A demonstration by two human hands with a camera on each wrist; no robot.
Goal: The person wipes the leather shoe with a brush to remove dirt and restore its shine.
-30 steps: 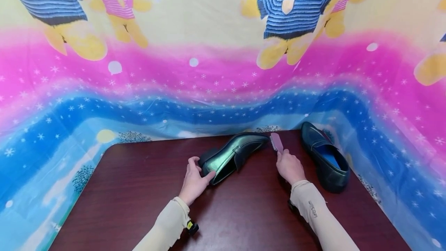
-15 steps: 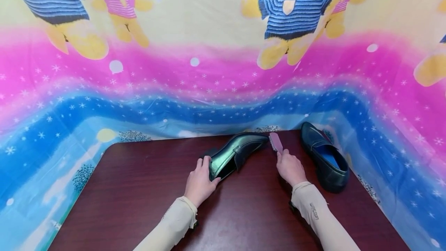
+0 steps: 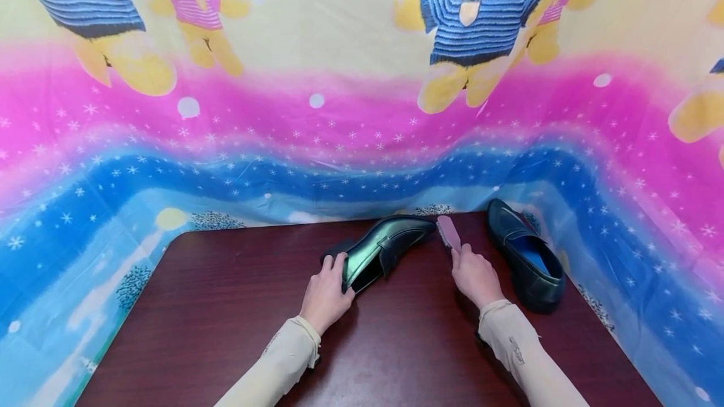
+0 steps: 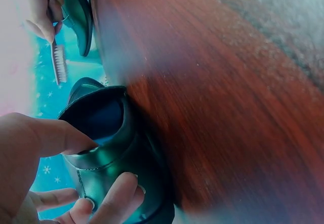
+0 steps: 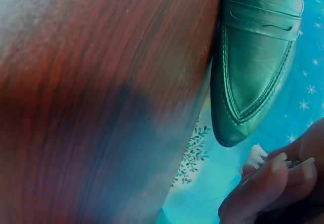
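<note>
My left hand (image 3: 327,294) grips the heel of a shiny dark green loafer (image 3: 404,237), which lies tilted with its opening toward me. In the left wrist view the thumb reaches inside the collar of the loafer (image 4: 106,168), and fingertips press the outside of the heel. A small pink brush (image 3: 449,232) with pale bristles is held by its handle in my right hand (image 3: 476,276), close beside the loafer's toe. The right wrist view shows the pointed toe of the loafer (image 5: 258,72) near the white bristles (image 5: 256,155); curled fingers hide much of the brush.
A second dark loafer (image 3: 523,250) with a blue insole stands at the right of the brown wooden table (image 3: 226,331). Behind the table's back edge hangs a printed cloth (image 3: 351,118) with bears and snowflakes, which also wraps round both sides.
My left hand has moved right and closed round the loafer's heel, where it was more spread before. My right hand has shifted slightly right and toward me, still holding the brush.
</note>
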